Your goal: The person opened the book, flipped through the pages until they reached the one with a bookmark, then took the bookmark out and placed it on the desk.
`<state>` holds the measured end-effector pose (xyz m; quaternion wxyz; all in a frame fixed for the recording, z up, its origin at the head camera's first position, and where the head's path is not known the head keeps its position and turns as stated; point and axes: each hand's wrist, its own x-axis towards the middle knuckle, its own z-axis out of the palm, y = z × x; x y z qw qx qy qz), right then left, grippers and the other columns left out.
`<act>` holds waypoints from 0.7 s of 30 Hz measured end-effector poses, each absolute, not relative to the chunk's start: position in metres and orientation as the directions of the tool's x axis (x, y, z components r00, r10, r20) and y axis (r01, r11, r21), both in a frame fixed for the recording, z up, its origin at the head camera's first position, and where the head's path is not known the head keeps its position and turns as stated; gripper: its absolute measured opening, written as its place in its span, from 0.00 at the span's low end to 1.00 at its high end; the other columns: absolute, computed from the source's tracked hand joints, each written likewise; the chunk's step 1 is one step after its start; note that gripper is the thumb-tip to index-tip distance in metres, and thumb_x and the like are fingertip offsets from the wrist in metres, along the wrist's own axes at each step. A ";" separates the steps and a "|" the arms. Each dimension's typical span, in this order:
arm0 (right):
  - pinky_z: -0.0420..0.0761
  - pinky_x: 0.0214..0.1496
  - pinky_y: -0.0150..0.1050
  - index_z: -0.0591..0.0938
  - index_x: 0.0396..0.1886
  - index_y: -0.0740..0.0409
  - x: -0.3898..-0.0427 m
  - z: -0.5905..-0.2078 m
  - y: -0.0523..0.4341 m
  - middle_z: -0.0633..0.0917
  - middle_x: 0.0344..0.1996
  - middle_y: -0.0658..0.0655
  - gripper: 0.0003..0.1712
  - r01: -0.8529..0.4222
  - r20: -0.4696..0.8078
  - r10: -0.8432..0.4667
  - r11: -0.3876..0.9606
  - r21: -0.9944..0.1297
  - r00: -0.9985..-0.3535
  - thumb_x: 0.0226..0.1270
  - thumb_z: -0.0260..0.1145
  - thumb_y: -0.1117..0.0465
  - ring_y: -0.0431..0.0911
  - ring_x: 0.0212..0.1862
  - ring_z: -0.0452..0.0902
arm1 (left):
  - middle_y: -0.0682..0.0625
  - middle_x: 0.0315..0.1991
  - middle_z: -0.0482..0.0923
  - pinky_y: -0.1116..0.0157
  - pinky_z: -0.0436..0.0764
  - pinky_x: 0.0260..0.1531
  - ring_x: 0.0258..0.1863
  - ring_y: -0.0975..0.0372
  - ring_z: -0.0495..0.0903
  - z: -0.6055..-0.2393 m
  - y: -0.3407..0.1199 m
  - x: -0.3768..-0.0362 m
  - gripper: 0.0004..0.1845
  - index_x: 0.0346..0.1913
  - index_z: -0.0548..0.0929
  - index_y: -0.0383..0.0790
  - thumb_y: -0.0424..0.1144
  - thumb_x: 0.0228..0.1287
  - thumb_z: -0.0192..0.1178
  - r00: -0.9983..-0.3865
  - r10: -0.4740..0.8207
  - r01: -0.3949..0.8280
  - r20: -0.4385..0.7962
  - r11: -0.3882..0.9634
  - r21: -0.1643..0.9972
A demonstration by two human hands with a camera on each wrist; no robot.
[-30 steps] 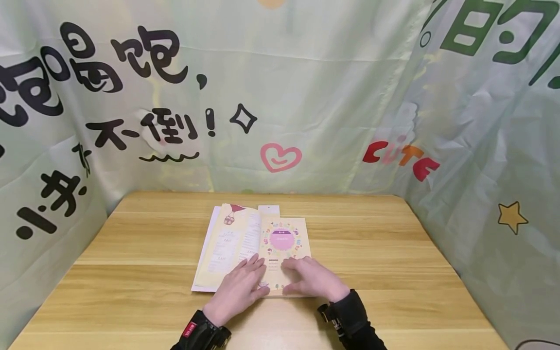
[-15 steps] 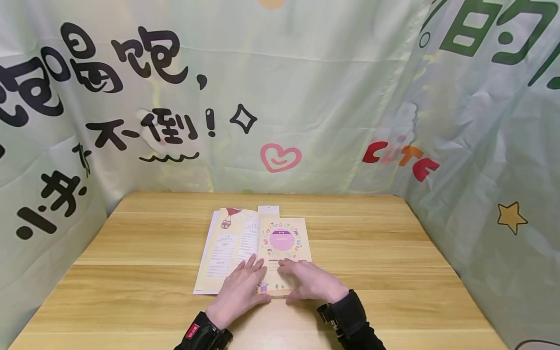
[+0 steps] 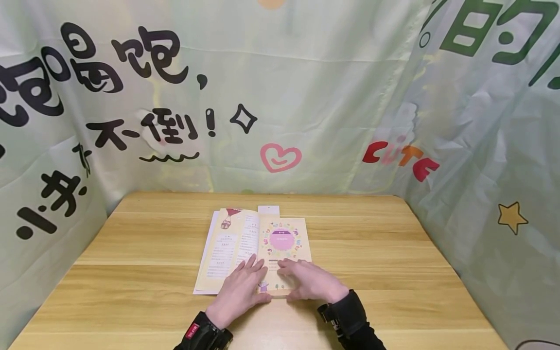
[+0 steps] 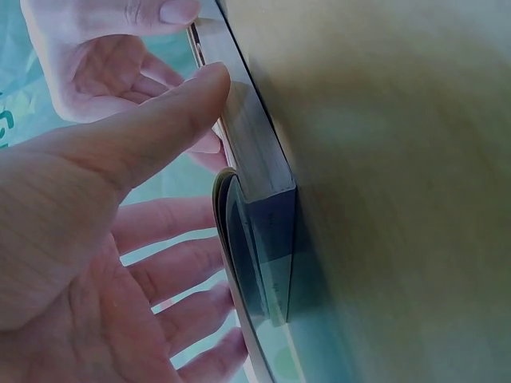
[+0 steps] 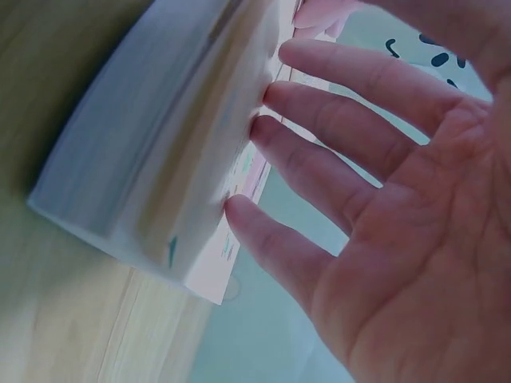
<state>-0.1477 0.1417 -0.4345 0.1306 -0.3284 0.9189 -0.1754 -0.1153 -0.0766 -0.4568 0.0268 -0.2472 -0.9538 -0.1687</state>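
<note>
A light wooden table [image 3: 385, 272] with a plank-like grain stood in a small booth, closed in on three sides by pale green fabric sheets [image 3: 332, 87] that hung creased down to the tabletop. Behind the table the cloth carried large black brush-style characters [image 3: 127, 53], a black diamond outline [image 3: 243, 118] and a pink smiling heart [image 3: 280, 157]. To the right of the table the sheet showed the red and orange word "CUTE" [image 3: 400, 158], big green characters [image 3: 490, 29] above it and a yellow star [image 3: 512, 217] lower down, all under soft, even light.
</note>
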 end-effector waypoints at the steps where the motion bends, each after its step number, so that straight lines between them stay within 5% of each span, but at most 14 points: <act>1: 0.72 0.74 0.56 0.82 0.61 0.58 -0.148 -0.434 0.142 0.75 0.71 0.59 0.35 -0.559 -0.126 -0.651 0.722 -0.409 -0.748 0.50 0.80 0.55 0.57 0.71 0.72 | 0.36 0.66 0.77 0.45 0.70 0.71 0.71 0.42 0.71 -0.457 -0.077 -0.115 0.35 0.60 0.82 0.33 0.54 0.53 0.73 -0.876 0.463 0.480 0.133 0.820 0.310; 21: 0.72 0.73 0.57 0.83 0.59 0.58 -0.149 -0.430 0.145 0.78 0.68 0.60 0.29 -0.583 -0.124 -0.683 0.691 -0.426 -0.719 0.56 0.76 0.57 0.57 0.69 0.74 | 0.36 0.65 0.77 0.43 0.70 0.71 0.71 0.40 0.70 -0.456 -0.078 -0.117 0.34 0.59 0.82 0.33 0.54 0.55 0.72 -0.871 0.476 0.488 0.124 0.808 0.331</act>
